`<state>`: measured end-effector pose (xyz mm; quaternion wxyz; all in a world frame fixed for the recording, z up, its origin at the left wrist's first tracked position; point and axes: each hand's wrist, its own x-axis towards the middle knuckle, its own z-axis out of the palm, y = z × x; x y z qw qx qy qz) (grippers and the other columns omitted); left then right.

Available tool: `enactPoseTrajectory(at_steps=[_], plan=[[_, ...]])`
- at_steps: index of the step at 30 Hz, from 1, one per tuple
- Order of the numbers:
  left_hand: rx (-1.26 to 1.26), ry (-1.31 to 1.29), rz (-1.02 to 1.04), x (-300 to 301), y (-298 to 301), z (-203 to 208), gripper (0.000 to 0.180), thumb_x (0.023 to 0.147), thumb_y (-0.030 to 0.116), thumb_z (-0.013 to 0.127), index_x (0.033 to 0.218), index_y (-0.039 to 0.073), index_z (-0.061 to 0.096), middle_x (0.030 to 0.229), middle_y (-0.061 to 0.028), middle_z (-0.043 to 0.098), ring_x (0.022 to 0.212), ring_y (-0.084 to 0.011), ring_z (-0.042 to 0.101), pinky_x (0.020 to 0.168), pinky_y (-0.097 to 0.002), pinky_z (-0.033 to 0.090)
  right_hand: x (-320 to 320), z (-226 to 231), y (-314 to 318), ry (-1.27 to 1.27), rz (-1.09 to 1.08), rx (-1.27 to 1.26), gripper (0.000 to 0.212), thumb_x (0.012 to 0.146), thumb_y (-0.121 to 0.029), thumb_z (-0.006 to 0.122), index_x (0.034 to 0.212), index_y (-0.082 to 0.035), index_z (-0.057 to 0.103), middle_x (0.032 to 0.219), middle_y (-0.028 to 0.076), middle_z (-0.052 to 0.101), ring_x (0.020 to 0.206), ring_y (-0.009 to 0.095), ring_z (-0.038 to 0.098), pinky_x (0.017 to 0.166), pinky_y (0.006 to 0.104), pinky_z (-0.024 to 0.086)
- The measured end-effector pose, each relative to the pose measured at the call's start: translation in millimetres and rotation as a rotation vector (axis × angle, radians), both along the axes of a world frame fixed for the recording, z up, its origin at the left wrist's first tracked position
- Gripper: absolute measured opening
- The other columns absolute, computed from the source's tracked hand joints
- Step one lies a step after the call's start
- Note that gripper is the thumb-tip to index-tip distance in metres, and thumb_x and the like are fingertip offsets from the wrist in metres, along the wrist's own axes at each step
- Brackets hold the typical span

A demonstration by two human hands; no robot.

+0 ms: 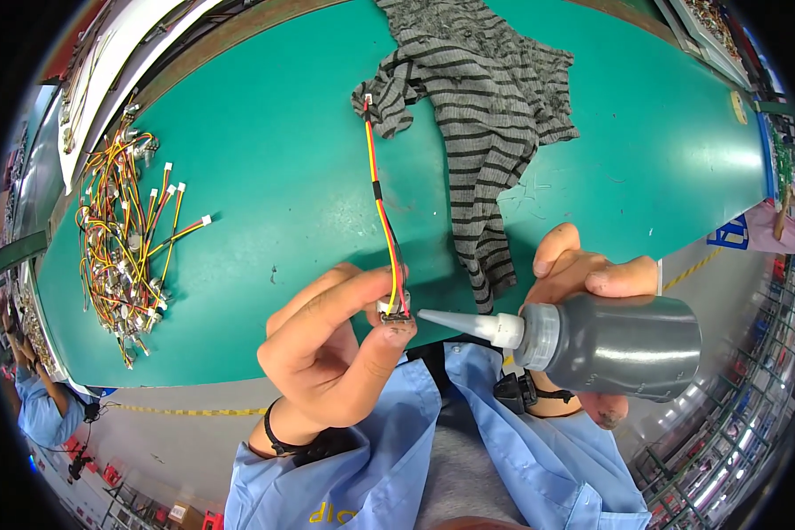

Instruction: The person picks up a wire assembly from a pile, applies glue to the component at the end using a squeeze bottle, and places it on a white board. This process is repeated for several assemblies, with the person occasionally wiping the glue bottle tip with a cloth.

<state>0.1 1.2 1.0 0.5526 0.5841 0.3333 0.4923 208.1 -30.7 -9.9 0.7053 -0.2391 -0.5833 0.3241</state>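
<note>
My left hand (331, 340) pinches a small component (394, 309) between thumb and fingertips. From it a cable of red, yellow and black wires (382, 212) runs away across the table to a white plug, with a short black band midway. My right hand (583, 274) is wrapped round a dark grey squeeze bottle (632, 346), which lies tilted almost level. Its tapered nozzle (450, 320) points left, its tip close beside the component; whether they touch I cannot tell.
A heap of similar wired components (124, 247) lies at the left of the green table (274, 159). A grey striped cloth garment (477, 115) stretches from the far edge toward the middle. A roll of tape (738, 107) is at the far right. Another person (49, 411) is at the lower left.
</note>
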Motion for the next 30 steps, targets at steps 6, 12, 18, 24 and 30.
enactPoseTrajectory(at_steps=[6, 12, 18, 24, 30], plan=[[0.031, 0.021, 0.033, -4, -1, 3, 0.034, 0.074, -0.012, 0.062, 0.108, -0.014, 0.060, 0.080, -0.0149, 0.063, 0.063, -0.0161, 0.054, 0.056, -0.0258, 0.043, -10, 0, -5, 0.129, -0.227, -0.094, 0.082, 0.072, -0.070, 0.064, 0.106, 0.003, 0.047, 0.080, 0.005, 0.051, 0.062, 0.017, 0.053, 0.070, 0.0368, 0.038], [0.076, 0.095, -0.138, -15, 4, 13, 0.029, 0.084, -0.009, 0.055, 0.112, -0.010, 0.059, 0.092, -0.0175, 0.060, 0.077, -0.0194, 0.058, 0.068, -0.0303, 0.048, -17, 2, -6, 0.184, -0.407, -0.131, 0.079, 0.079, -0.070, 0.056, 0.110, 0.003, 0.048, 0.083, 0.004, 0.050, 0.062, 0.016, 0.052, 0.068, 0.0359, 0.038], [0.292, 0.170, -0.029, -46, 0, 45, 0.029, 0.086, -0.008, 0.054, 0.114, -0.008, 0.057, 0.093, -0.0163, 0.059, 0.078, -0.0213, 0.060, 0.068, -0.0309, 0.048, -6, -10, -14, 0.247, -0.353, -0.129, 0.076, 0.081, -0.068, 0.055, 0.111, 0.002, 0.048, 0.078, 0.008, 0.053, 0.070, 0.017, 0.055, 0.067, 0.0342, 0.040], [0.580, 0.293, 0.126, -82, 38, 89, 0.031, 0.081, -0.010, 0.054, 0.111, -0.003, 0.061, 0.082, -0.0114, 0.062, 0.071, -0.0198, 0.059, 0.062, -0.0299, 0.045, -18, 5, -11, 0.278, -0.366, -0.259, 0.075, 0.081, -0.068, 0.055, 0.111, 0.001, 0.048, 0.083, 0.010, 0.056, 0.069, 0.018, 0.055, 0.057, 0.0266, 0.039], [0.778, 0.638, 0.095, -122, 88, 148, 0.034, 0.082, -0.009, 0.053, 0.113, 0.002, 0.062, 0.082, -0.0111, 0.060, 0.070, -0.0222, 0.058, 0.065, -0.0326, 0.046, -15, 6, -13, 0.339, -0.361, -0.366, 0.080, 0.074, -0.069, 0.064, 0.113, -0.002, 0.045, 0.093, 0.018, 0.059, 0.058, 0.014, 0.050, 0.042, 0.0220, 0.036]])
